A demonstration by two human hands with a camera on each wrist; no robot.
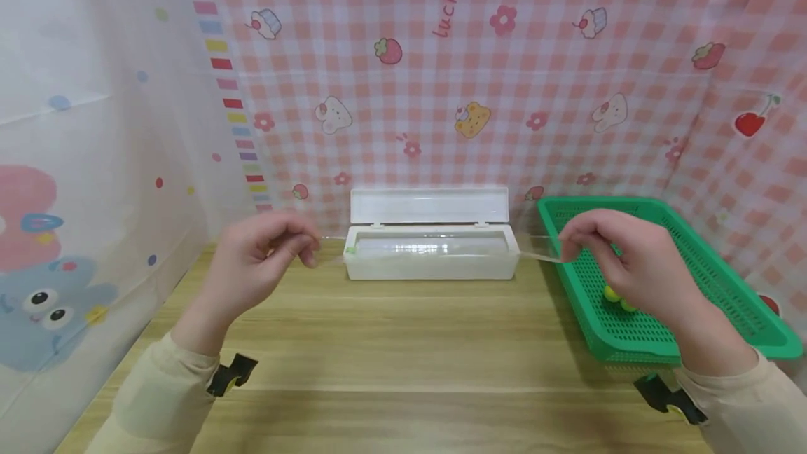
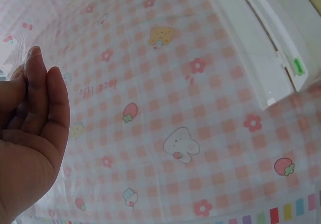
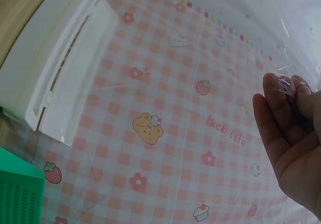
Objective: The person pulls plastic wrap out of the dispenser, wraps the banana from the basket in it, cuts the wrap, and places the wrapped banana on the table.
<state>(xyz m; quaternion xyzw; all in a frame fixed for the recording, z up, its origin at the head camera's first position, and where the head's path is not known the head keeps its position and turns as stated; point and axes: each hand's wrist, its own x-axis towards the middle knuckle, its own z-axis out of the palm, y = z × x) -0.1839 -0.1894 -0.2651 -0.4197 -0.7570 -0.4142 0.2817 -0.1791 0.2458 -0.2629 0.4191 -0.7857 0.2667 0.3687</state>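
Clear film (image 1: 441, 249) pinched in closed fingers (image 1: 291, 225) of left hand (image 1: 255, 261) and right hand (image 1: 633, 258), white box (image 1: 431, 269) open at frame centre, green basket (image 1: 721, 268) right.

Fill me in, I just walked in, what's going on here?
A person is holding a sheet of clear film spread between two raised hands, with the left hand pinching one side and the right hand the other. Beyond the hands, a white box stands on the wooden table with its lid open. Over to the right sits a green basket with small yellow-green balls in it.
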